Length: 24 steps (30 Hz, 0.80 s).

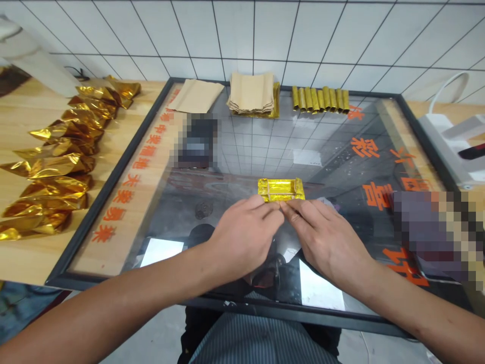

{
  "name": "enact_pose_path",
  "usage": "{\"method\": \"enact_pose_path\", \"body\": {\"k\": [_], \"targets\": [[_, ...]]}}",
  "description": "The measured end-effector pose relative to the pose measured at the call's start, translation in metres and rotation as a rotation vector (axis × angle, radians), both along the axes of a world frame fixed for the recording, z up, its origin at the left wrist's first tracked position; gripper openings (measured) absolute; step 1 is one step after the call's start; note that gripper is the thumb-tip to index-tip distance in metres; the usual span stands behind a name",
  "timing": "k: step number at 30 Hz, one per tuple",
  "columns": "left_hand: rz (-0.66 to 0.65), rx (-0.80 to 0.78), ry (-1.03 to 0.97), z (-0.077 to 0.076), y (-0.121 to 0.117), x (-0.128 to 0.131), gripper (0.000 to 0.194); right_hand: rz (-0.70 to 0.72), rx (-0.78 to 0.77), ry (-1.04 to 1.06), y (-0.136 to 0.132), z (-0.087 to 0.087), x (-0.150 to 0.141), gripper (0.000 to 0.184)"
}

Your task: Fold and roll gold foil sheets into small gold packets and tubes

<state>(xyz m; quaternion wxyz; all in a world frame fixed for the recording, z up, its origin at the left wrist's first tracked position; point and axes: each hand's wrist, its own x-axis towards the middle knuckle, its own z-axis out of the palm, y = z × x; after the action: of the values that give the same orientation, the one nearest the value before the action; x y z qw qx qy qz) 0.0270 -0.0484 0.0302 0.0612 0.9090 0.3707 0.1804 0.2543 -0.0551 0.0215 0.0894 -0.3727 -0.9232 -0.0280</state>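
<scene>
L hand, R hand, palms dn, pinch gold tray @ nr edge

A piece of shiny gold paper — folded into a small oblong, its middle framed by thin tan edges — lies crosswise on the glass tabletop, near side partly hidden.

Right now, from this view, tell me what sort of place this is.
Likely a handcraft workspace, judging by the folded gold piece, the row of gold rolls and the stack of brown paper.
</scene>
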Motion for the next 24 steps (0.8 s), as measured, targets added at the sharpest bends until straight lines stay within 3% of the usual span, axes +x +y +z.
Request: {"method": "enact_pose_path", "body": {"k": [2, 5, 8, 12, 17, 24], "targets": [[0.037, -0.059, -0.111, 0.004, 0.009, -0.008, 0.026, -0.008, -0.001, -0.015, 0.000, 0.000, -0.001, 0.045], [0.271, -0.197, -0.278, 0.010, 0.020, -0.019, 0.021, -0.009, 0.019, -0.035, 0.000, -0.001, -0.002, 0.045], [0.396, -0.404, -0.238, 0.012, 0.027, -0.022, 0.009, -0.002, 0.050, -0.044, 0.000, 0.000, -0.003, 0.044], [0.428, -0.587, -0.202, 0.010, 0.028, -0.016, 0.009, -0.005, 0.082, -0.053, 0.000, -0.001, -0.004, 0.043], [0.442, -0.615, -0.310, 0.005, 0.028, -0.009, 0.013, -0.011, 0.109, -0.069, 0.001, -0.004, -0.005, 0.044], [0.446, -0.662, -0.292, 0.007, 0.038, -0.003, 0.018, -0.033, 0.130, -0.072, 0.000, -0.006, -0.007, 0.042]]}}
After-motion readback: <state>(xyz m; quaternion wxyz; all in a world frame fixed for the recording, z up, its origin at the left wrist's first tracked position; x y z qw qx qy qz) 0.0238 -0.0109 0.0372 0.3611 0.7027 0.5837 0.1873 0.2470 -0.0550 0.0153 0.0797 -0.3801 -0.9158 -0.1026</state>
